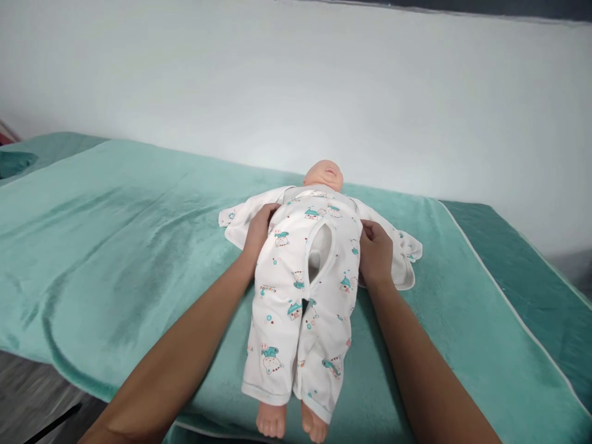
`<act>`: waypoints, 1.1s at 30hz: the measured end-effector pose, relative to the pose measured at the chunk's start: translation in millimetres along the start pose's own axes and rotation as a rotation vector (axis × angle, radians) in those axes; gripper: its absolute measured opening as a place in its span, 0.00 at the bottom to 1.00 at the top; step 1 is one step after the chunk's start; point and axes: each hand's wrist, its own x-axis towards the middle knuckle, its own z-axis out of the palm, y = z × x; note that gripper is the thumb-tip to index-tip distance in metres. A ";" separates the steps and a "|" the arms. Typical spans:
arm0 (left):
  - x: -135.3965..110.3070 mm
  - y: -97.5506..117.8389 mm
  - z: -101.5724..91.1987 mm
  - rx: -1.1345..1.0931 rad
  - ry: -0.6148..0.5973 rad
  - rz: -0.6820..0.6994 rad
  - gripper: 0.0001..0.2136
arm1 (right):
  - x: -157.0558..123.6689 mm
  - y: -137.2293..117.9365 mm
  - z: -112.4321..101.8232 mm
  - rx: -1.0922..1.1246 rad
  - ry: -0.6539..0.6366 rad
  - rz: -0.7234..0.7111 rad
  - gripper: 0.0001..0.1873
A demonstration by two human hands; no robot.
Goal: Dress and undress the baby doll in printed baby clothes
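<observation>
A baby doll [324, 174] lies on its back, with its head at the far side and bare feet at the near edge. It wears white open-crotch baby trousers [277, 296] with animal and house prints. A matching baby shirt [252, 213] spreads out at both sides, its sleeves reaching outward. At the left of the waist, my left hand [263, 227] is closed on the trousers' side, its fingertips partly hidden. My right hand [375, 250] has curled fingers gripping the opposite side of the trousers. An oval opening between the legs shows the pale inside.
A light green plush blanket [115, 246] covers the bed, with slight creases on the left. Darker green fabric [522, 265] shows at the right end. A white wall [277, 86] rises directly behind the doll's head. Grey floor [28, 388] is visible at lower left.
</observation>
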 end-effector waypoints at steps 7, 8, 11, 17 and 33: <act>36.7 6.0 -0.9 0.403 0.040 0.587 0.09 | 18.5 7.6 -1.1 -0.156 -0.005 -0.270 0.11; 39.2 10.2 1.0 0.414 -0.022 0.587 0.09 | 20.6 7.8 -1.5 -0.170 -0.023 -0.308 0.10; 44.5 22.4 5.6 0.440 -0.197 0.518 0.09 | 27.5 7.4 -3.2 -0.217 -0.096 -0.421 0.09; 60.0 32.0 6.1 0.513 -0.344 0.439 0.10 | 52.2 6.7 -1.9 -0.200 -0.318 -0.450 0.03; 95.8 10.7 22.5 0.370 -0.129 0.452 0.01 | 83.7 10.7 22.7 -0.383 -0.136 -0.227 0.08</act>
